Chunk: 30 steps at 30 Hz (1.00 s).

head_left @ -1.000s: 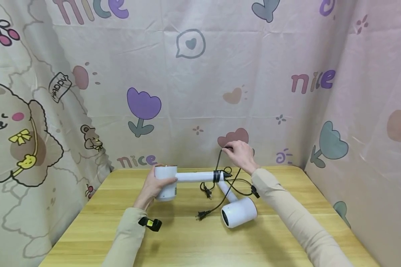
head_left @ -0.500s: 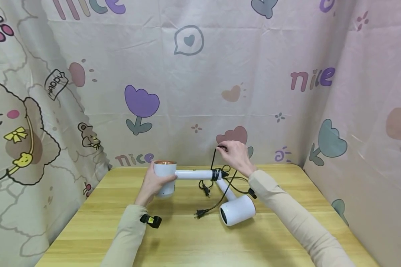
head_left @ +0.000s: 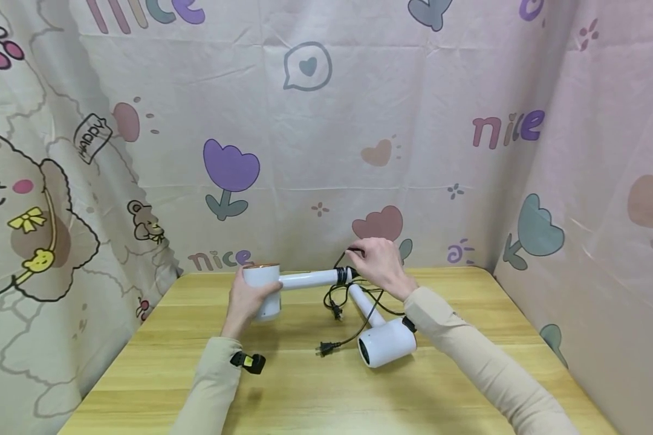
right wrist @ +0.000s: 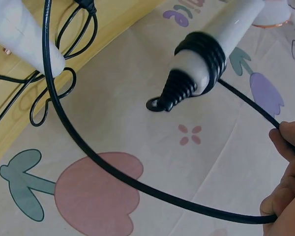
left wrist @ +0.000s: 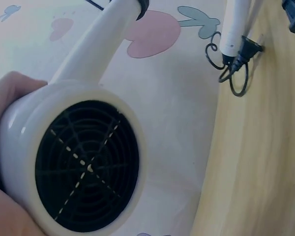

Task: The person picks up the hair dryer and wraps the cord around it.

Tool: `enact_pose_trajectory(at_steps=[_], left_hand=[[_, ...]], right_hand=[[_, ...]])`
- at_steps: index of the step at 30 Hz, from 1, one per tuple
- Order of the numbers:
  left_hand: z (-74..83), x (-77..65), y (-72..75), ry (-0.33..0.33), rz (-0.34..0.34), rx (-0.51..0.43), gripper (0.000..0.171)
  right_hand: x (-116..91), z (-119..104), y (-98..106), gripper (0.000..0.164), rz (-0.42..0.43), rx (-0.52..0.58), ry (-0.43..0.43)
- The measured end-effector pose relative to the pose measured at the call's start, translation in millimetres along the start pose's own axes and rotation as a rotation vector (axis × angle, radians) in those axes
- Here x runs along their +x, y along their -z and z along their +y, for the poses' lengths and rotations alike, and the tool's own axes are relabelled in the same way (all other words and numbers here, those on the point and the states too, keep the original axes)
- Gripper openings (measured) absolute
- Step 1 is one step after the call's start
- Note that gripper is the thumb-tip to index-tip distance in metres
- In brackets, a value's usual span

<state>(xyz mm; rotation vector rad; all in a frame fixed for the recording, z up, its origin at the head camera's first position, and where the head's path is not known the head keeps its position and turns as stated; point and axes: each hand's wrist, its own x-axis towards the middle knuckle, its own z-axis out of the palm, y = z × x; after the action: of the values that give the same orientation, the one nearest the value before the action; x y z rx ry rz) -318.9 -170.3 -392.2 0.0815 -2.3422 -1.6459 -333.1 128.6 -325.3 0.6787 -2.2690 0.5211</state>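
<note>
My left hand [head_left: 245,296] grips the barrel of a white hair dryer [head_left: 262,278], holding it above the table with its handle pointing right. In the left wrist view the dryer's dark round grille [left wrist: 88,167] faces the camera. Black cord is wound in several turns round the handle's end [right wrist: 201,59]. Pinched between thumb and fingers of my right hand [head_left: 380,263] is the black cord [right wrist: 187,200], which runs off the windings. A second white hair dryer [head_left: 387,344] lies on the table below my right hand.
Two black plugs lie on the wooden table [head_left: 305,399]: one plug [head_left: 328,348] nearer the front, another plug [head_left: 335,310] farther back beside looped cord. A patterned curtain [head_left: 305,151] stands behind the table and along both sides.
My right hand has come down slightly with the cord, closer to the handle's end. The held dryer has shifted a little left, and its handle now tilts up to the right.
</note>
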Motion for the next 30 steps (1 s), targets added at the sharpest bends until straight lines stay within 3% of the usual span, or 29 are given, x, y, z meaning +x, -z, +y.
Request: enact_pose_trajectory(at_steps=[10, 20, 25, 27, 30], left_hand=[[-2.5, -3.5, -3.3, 0.014, 0.186, 0.022, 0.092], [0.1, 0.2, -8.1, 0.065, 0.310, -0.223, 0.093], [3.1, 2.1, -10.7, 0.087, 0.285, -0.380, 0.080], [3.6, 2.8, -10.6, 0.106, 0.264, -0.431, 0.077], [3.6, 3.8, -9.3, 0.144, 0.238, -0.473, 0.074]], right_hand=[[-16, -8, -11, 0.008, 0.048, -0.044, 0.095], [-30, -4, -22, 0.018, -0.028, 0.028, 0.111], [-37, 0, -24, 0.021, -0.141, 0.110, 0.118], [-38, 2, -23, 0.024, -0.229, 0.153, 0.101], [-34, 8, -20, 0.028, -0.415, 0.271, 0.003]])
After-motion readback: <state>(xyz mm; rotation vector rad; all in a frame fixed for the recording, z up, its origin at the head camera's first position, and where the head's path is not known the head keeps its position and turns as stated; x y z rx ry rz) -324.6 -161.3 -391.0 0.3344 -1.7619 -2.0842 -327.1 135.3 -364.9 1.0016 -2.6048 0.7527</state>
